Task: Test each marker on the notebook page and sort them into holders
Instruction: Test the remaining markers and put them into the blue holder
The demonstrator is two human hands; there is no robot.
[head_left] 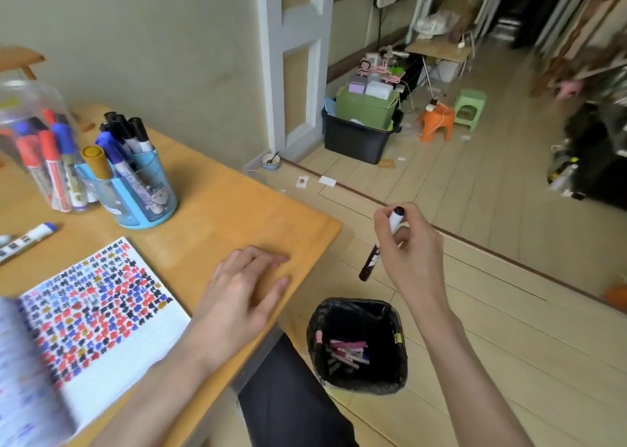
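One black marker (371,261) hangs from my right hand (412,253), pinched near its upper end between thumb and fingers (415,217). It is out past the edge of the surface (237,209), about above the lined bin (400,361). It looks light, stiff and smooth, so I judge a soft pinch on the barrel is enough. My left hand (244,290) lies flat and relaxed on the surface, beside the notebook (101,310).

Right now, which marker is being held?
The black marker pinched in the right hand, past the table edge; others stand in holders, lie on the table or in the bin.
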